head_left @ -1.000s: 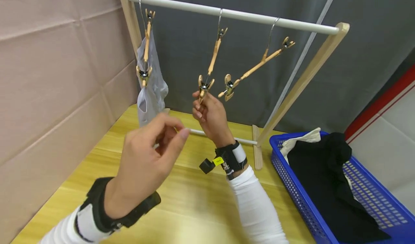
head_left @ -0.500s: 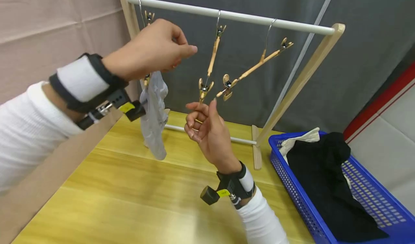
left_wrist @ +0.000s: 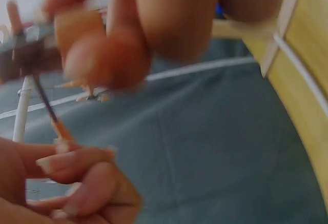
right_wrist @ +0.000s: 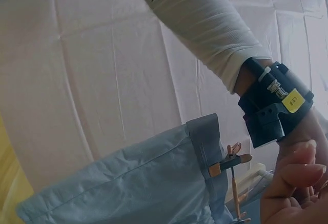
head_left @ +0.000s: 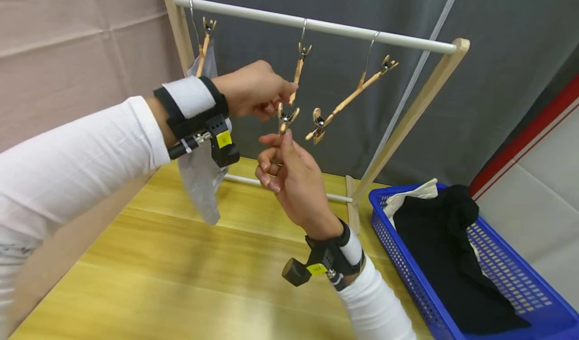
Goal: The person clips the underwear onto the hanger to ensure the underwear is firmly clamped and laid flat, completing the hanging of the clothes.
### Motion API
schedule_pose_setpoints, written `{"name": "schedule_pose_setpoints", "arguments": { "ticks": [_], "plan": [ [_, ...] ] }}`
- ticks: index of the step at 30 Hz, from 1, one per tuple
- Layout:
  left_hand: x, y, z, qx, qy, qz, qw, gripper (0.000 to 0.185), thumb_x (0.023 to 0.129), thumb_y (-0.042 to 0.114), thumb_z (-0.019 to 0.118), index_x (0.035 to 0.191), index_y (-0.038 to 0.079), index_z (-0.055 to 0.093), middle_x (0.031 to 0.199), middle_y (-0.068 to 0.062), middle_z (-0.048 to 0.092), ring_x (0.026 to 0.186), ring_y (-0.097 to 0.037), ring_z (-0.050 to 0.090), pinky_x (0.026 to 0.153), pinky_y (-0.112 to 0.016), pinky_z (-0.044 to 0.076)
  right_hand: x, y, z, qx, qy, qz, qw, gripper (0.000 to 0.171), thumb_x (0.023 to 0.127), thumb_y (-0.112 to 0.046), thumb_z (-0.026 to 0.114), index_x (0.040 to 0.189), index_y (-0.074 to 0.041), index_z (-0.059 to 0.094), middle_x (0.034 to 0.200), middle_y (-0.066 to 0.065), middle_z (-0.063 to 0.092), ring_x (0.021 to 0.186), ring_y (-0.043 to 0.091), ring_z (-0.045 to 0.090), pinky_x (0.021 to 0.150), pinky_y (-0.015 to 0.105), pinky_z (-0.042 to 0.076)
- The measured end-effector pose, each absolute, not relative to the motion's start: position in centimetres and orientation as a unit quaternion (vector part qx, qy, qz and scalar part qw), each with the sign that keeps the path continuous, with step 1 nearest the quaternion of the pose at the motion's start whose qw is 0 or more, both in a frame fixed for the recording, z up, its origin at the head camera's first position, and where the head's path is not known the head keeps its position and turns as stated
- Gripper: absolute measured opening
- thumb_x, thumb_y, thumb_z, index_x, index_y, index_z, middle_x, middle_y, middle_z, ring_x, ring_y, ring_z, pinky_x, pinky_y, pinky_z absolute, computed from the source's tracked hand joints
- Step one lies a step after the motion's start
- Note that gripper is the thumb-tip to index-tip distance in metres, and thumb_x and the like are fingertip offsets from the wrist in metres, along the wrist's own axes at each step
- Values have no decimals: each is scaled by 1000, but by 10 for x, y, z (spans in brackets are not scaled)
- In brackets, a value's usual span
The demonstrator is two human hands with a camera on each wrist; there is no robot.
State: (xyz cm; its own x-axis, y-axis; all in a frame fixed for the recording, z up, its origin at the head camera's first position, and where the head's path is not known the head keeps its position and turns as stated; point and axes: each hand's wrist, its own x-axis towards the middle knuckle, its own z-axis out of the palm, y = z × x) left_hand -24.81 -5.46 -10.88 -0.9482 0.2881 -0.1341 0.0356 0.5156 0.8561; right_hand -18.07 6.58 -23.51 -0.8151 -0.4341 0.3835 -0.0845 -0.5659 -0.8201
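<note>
Three wooden clip hangers hang from the white rail (head_left: 316, 26) of a small wooden rack standing at the far edge of the worktop (head_left: 181, 274). Both hands meet at the middle hanger (head_left: 296, 79), which hangs nearly upright with its lower clip (head_left: 286, 118) pointing down. From the left the left hand (head_left: 251, 91) reaches across, its curled fingers and thumb pinching that lower clip; the left wrist view shows the fingertips (left_wrist: 102, 62) pressed on the wooden clip, though blurred. Just below it the right hand (head_left: 289, 177) is raised, palm toward the camera, with its fingers loosely curled and its fingertips right at the bottom of the same clip; whether they actually grip it I cannot tell.

Nearest the rack's left post, the left hanger (head_left: 204, 43) holds a pale grey garment (head_left: 199, 179) that drapes down toward the worktop's far left corner, partly behind the left forearm; the right wrist view shows a clip biting the garment's hem (right_wrist: 225, 165). Toward the rack's right post the right hanger (head_left: 353, 96) hangs slanted and bare.

Past the right edge of the worktop sits a blue plastic basket (head_left: 529, 290), with black cloth (head_left: 443, 249) and a bit of white cloth (head_left: 411, 194) in it.
</note>
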Motion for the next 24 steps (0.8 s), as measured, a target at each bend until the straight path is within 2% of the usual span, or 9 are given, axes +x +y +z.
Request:
{"name": "schedule_pose_setpoints", "arguments": {
  "ticks": [6,16,24],
  "plan": [
    [-246,-53,-121,122,818,556,86,26,100,18,53,90,-3,63,63,-1,49,57,-10,42,46,-21,28,-185,56,-234,-269,373,-879,122,33,105,-32,30,98,-6,49,71,1,41,55,10,35,51,20,32],
    [-236,-73,-128,143,807,572,35,28,102,18,49,97,-7,59,65,-1,45,58,-10,40,54,-21,31,-193,43,-245,-277,358,-887,86,31,105,-29,30,87,-8,45,67,-1,35,50,7,34,49,18,27],
    [-223,-87,-141,174,814,553,-24,26,102,15,48,94,-6,61,60,-2,44,53,-10,40,51,-23,32,-189,38,-258,-333,404,-850,48,31,106,-20,29,81,-8,43,66,1,34,51,8,33,49,19,28]
  ]
}}
